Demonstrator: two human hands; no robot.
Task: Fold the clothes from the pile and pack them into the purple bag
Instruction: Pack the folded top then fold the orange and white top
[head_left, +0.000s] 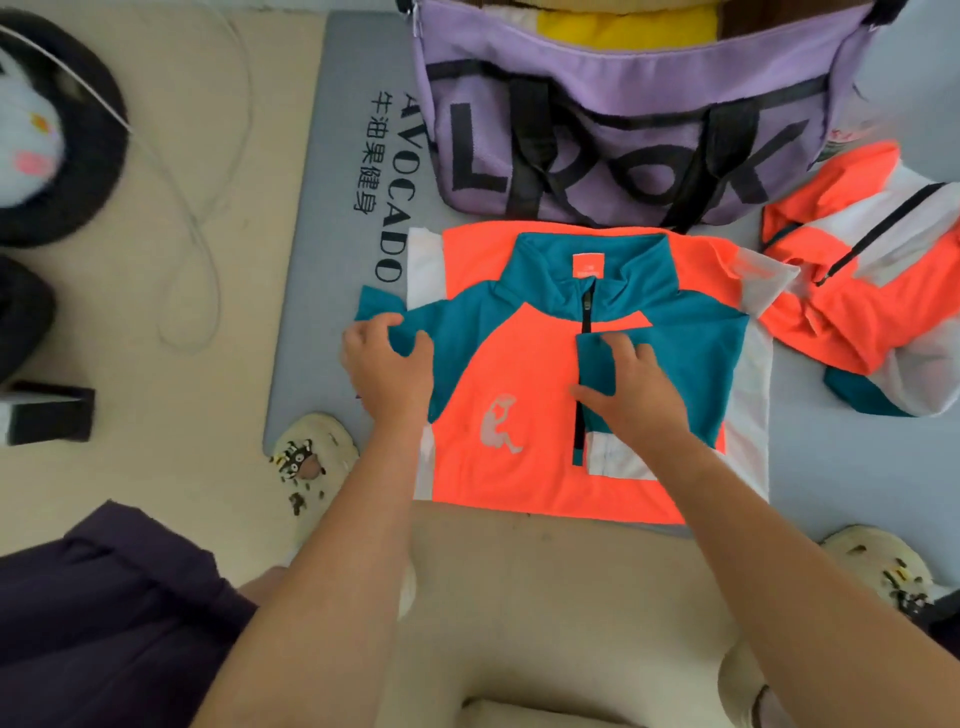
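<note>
Bright, even daylight is filling the scene, shadows staying faint; wide-angle lens is bending the edges; plush toy (31, 135) far left of the grip is blurring, neon orange jacket (509, 415) is looking slightly overexposed

On a grey mat (332, 156), the left hand (387, 371) pinches the jacket's (519, 415) teal sleeve; the right hand (631, 392) presses its front below the purple bag (623, 130).

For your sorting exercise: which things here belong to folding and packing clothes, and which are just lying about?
Job: orange and teal jacket, left hand, right hand, purple bag, crumpled clothes pile.

Lying about: white cable, grey mat, slippers, black box.
</note>
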